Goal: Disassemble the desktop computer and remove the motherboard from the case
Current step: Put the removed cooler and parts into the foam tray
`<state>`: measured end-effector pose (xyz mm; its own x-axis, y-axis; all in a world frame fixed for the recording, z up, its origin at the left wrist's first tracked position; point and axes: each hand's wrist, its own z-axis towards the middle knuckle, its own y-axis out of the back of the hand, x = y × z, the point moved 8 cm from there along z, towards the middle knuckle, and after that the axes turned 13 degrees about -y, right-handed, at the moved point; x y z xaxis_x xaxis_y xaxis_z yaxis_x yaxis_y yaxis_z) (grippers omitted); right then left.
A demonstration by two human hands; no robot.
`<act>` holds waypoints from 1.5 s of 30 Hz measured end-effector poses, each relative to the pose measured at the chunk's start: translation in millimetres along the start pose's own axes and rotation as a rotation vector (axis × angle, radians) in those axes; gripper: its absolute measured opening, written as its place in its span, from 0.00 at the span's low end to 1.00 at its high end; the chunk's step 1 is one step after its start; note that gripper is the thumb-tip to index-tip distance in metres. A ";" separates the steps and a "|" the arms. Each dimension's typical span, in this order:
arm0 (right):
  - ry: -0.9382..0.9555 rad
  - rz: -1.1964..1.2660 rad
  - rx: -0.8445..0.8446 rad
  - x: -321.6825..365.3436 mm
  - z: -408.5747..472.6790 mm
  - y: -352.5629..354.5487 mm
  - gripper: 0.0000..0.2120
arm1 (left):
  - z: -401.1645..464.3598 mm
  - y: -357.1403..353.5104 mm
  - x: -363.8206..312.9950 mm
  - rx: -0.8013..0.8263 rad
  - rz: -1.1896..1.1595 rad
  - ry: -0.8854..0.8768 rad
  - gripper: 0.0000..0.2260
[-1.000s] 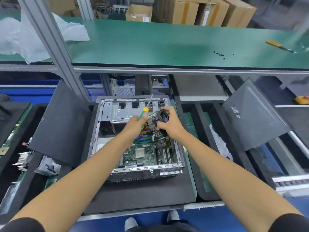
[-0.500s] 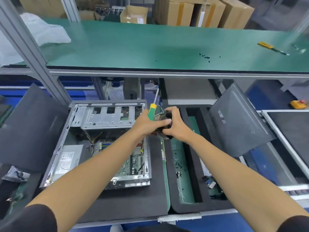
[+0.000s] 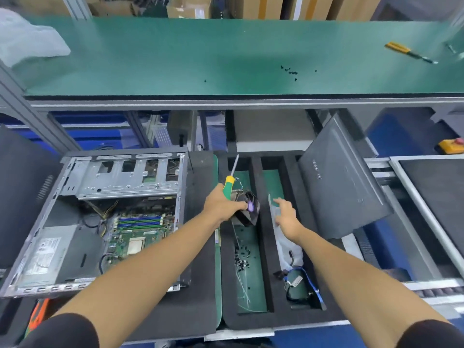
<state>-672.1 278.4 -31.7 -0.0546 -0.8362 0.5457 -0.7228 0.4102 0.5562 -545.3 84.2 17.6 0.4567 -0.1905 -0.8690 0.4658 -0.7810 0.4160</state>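
Observation:
The open desktop case (image 3: 75, 247) lies on its side at the left, with the green motherboard (image 3: 140, 234) still inside and its bare CPU socket showing. My left hand (image 3: 222, 205) grips a green and yellow screwdriver (image 3: 229, 183) together with the black CPU cooler fan (image 3: 248, 209), holding them over the black foam tray (image 3: 258, 320) to the right of the case. My right hand (image 3: 286, 217) is off the cooler and hovers with loose fingers over the tray's right compartment.
Small screws (image 3: 242, 257) and thin wires lie in the tray's left slot; a plastic bag (image 3: 288, 247) and cables in the right slot. A dark side panel (image 3: 336, 182) leans at the right. A green shelf (image 3: 226, 54) with loose screws spans above.
Both hands carried the cooler out of the case and rightwards over the foam tray. My right hand has let go of it; the left hand alone holds cooler and screwdriver.

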 end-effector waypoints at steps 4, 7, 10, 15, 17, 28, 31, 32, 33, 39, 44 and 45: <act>-0.097 -0.124 0.219 -39.2 4.4 -27.1 0.39 | 4.2 -22.4 8.7 0.003 -0.036 0.018 0.34; -0.122 -0.190 0.232 -55.6 10.6 -26.6 0.43 | 6.9 -36.4 10.3 -0.027 -0.083 0.005 0.34; -0.112 -0.253 0.270 -65.4 18.0 -22.7 0.44 | 12.2 -43.5 7.6 -0.053 -0.068 -0.017 0.33; -0.115 -0.404 0.359 -77.9 25.3 -27.7 0.35 | 17.3 -45.3 19.9 -0.089 0.056 -0.055 0.28; -0.117 -0.623 0.369 -88.7 24.6 -34.2 0.30 | 15.8 -45.4 28.4 -0.100 0.103 -0.042 0.28; -0.147 -0.851 0.389 -93.0 24.1 -38.6 0.23 | 8.2 -48.8 51.0 -0.077 0.373 0.051 0.25; -0.182 -0.627 0.345 -96.2 33.1 -35.2 0.21 | 4.8 -52.8 50.3 -0.087 0.418 0.048 0.26; -0.189 -0.562 0.335 -97.2 36.4 -33.9 0.31 | 4.4 -53.6 48.5 -0.098 0.423 0.038 0.26; -0.206 -0.510 0.325 -99.6 39.6 -32.1 0.40 | 4.5 -54.2 46.4 -0.109 0.428 0.021 0.25; -0.141 -0.818 0.350 -93.4 42.0 -41.3 0.26 | 6.1 -51.8 25.6 -0.198 0.432 -0.082 0.25; -0.061 -1.089 0.289 -106.8 45.3 -52.0 0.25 | 16.6 -56.0 -4.7 -0.288 0.327 -0.243 0.24; -0.050 -1.091 0.285 -108.1 45.8 -53.5 0.25 | 19.9 -59.8 -9.0 -0.281 0.284 -0.263 0.24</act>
<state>-659.1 330.2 -149.2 0.6790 -0.7133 -0.1737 -0.5318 -0.6410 0.5534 -592.3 120.8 -4.9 0.4049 -0.5456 -0.7338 0.5539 -0.4921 0.6715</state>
